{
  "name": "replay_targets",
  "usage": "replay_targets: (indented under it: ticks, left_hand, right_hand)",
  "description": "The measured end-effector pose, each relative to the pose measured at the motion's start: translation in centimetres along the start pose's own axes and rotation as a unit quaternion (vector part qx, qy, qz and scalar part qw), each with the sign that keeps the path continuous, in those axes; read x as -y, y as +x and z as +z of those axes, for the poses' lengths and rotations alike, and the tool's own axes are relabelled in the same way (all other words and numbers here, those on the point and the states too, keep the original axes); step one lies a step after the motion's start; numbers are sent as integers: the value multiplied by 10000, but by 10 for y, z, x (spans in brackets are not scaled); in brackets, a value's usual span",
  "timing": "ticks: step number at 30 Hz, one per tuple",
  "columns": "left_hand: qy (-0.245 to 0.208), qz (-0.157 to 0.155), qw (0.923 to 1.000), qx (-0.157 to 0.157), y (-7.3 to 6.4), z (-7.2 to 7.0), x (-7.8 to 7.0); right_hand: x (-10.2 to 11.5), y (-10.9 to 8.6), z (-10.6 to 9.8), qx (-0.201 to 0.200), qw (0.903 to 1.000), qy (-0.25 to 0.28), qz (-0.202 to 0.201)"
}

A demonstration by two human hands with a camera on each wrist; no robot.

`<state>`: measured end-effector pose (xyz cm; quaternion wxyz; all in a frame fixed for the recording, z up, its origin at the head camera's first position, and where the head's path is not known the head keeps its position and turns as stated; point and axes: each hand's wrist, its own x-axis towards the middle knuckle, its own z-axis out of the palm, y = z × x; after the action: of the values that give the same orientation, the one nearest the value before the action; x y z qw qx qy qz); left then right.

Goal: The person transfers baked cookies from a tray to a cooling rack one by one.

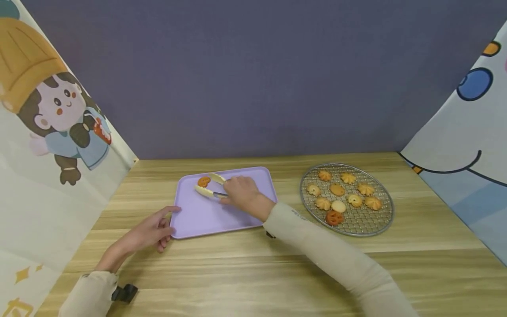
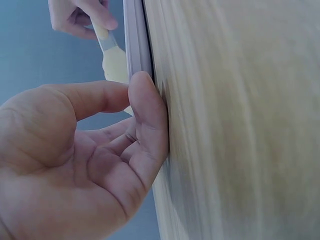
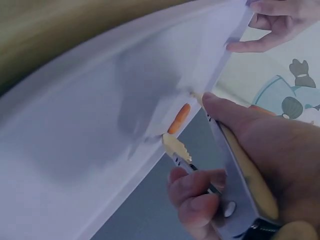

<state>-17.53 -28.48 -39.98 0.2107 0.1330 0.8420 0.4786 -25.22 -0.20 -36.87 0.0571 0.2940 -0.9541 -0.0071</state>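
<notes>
A lilac tray [image 1: 233, 218] lies on the wooden table. My left hand [image 1: 152, 231] is at its left edge, forefinger and thumb spread and touching the rim, the other fingers loosely bent. In the right wrist view my right hand [image 3: 245, 155] grips metal tongs [image 3: 232, 185] with pale scalloped tips. The tong tips stand apart just over the tray, on either side of an orange-brown cookie [image 1: 203, 182]. That cookie lies near the tray's far left corner; in the right wrist view the tips look clear of it.
Right of the tray stands a round wire rack [image 1: 358, 231] with several cookies, among them a dark reddish one [image 1: 334, 218] near the front. A dark grey panel [image 1: 253, 79] closes off the back. Printed cloths [image 1: 35, 185] hang at both sides.
</notes>
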Motion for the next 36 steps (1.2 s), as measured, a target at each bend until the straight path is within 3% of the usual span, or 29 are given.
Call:
replay_targets:
  ticks: [7, 16, 20, 28, 36]
  left_hand:
    - [66, -47, 10000, 9, 1, -2, -1]
    - [-32, 82, 10000, -19, 1, -1, -2]
    - [37, 30, 10000, -51, 0, -1, -1]
    - [129, 56, 9999, -8, 0, 0, -2]
    - [77, 47, 10000, 39, 0, -1, 0]
  right_hand:
    - [5, -2, 4, -81, 10000, -48, -13]
    - [-2, -11, 10, -756, 9969, -105, -171]
    - [-7, -16, 13, -873, 9960, 3, -196]
    - [-25, -39, 6, -1035, 9935, 387, -284]
    - [-46, -67, 2, -1097, 9927, 382, -323]
